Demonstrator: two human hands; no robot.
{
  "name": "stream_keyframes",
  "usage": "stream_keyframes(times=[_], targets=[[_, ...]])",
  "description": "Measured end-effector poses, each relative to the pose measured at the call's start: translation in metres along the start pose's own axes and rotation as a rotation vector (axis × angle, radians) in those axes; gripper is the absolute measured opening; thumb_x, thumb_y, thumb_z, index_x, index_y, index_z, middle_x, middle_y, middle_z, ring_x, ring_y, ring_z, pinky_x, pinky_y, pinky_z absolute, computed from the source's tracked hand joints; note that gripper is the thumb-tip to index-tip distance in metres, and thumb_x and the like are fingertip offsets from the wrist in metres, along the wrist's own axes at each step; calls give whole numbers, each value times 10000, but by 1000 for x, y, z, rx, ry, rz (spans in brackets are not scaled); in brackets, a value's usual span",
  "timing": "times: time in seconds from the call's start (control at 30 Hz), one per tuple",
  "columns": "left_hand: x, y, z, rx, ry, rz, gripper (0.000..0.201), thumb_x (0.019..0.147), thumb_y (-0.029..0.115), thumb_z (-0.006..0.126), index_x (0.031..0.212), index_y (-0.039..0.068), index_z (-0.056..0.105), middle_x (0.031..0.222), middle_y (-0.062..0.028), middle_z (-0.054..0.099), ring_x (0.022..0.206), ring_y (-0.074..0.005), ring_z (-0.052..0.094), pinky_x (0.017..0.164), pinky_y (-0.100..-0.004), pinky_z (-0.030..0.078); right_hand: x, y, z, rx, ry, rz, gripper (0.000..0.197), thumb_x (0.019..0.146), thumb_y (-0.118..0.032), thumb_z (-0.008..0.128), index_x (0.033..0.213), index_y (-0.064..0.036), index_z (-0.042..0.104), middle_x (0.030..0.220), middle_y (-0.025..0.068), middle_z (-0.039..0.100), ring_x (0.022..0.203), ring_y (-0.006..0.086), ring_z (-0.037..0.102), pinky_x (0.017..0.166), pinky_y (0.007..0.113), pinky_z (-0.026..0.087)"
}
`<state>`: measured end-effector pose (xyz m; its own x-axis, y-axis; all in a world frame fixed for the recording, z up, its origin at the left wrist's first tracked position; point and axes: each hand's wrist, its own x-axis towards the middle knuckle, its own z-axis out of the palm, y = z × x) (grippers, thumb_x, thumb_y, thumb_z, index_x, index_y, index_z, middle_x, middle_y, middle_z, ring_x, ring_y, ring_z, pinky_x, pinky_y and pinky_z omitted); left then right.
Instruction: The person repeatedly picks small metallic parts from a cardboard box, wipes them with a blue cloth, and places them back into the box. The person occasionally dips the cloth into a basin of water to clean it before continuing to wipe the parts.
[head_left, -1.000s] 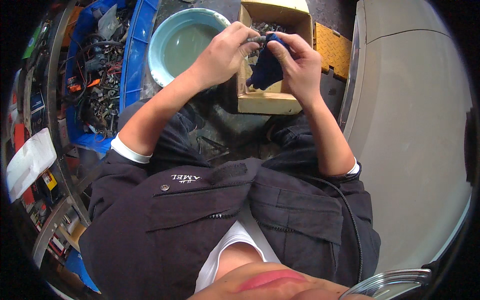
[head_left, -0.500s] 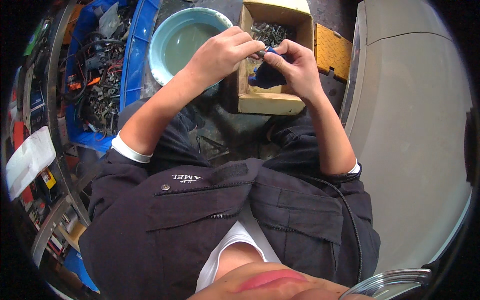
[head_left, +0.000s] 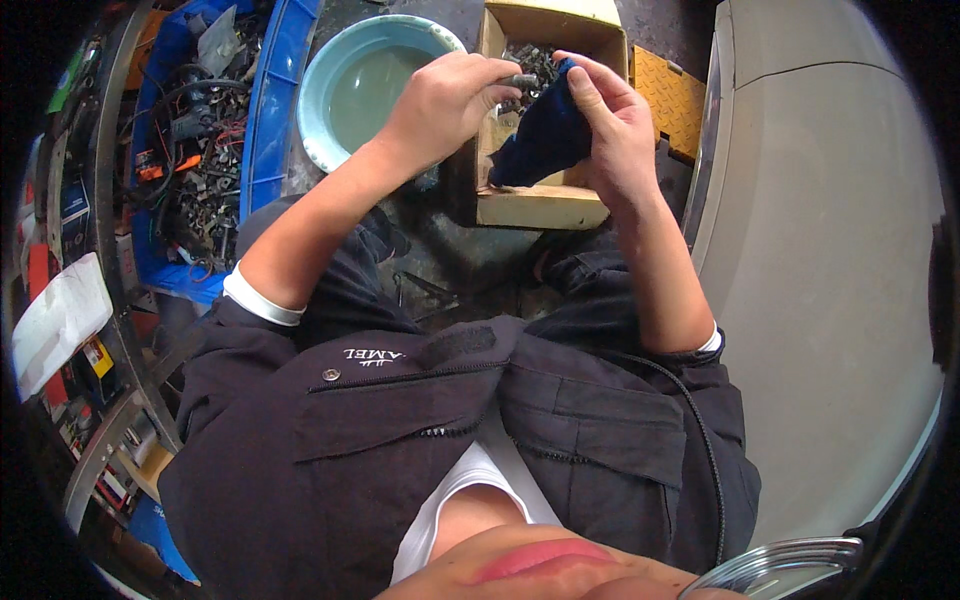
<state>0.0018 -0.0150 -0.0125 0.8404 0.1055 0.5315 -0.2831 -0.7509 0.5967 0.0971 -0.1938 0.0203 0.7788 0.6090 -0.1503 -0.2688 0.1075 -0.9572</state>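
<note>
Between the thumb and fingers of my left hand is a small grey metal bolt, pointing right. Pinched by its upper edge, a dark blue cloth hangs from my right hand. Bolt and cloth are a little apart. Below both hands stands an open cardboard box, with a pile of small metal fasteners at its far end. The cloth covers part of the box's inside. Left of the box is a light blue basin holding cloudy water, partly behind my left hand and forearm.
A blue crate full of cables and metal parts stands at the left, beside a metal shelf frame. Right of the box lies a yellow ribbed block. A large grey panel fills the right side.
My hands have drawn apart. The cloth, bunched around the bolt before, now hangs spread out from my right hand, and the bolt shows bare in my left hand.
</note>
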Motion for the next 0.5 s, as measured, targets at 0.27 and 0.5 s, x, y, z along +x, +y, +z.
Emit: stream_keyframes(times=[0.27, 0.5], targets=[[-4, 6, 4, 21, -57, 21, 225, 845, 74, 718, 1063, 24, 697, 893, -159, 681, 817, -311, 654, 719, -374, 518, 1, 0, -7, -274, 26, -326, 362, 870, -48, 706, 1222, -29, 621, 1017, 77, 660, 928, 131, 640, 836, 269, 533], [-4, 7, 4, -61, -47, -139, 250, 875, 138, 723, 1084, 5, 692, 915, -182, 696, 786, -318, 680, 693, -360, 528, -7, 4, 2, -453, -78, -386, 332, 878, -97, 748, 1190, -51, 642, 954, 62, 738, 857, 106, 677, 756, 232, 529]])
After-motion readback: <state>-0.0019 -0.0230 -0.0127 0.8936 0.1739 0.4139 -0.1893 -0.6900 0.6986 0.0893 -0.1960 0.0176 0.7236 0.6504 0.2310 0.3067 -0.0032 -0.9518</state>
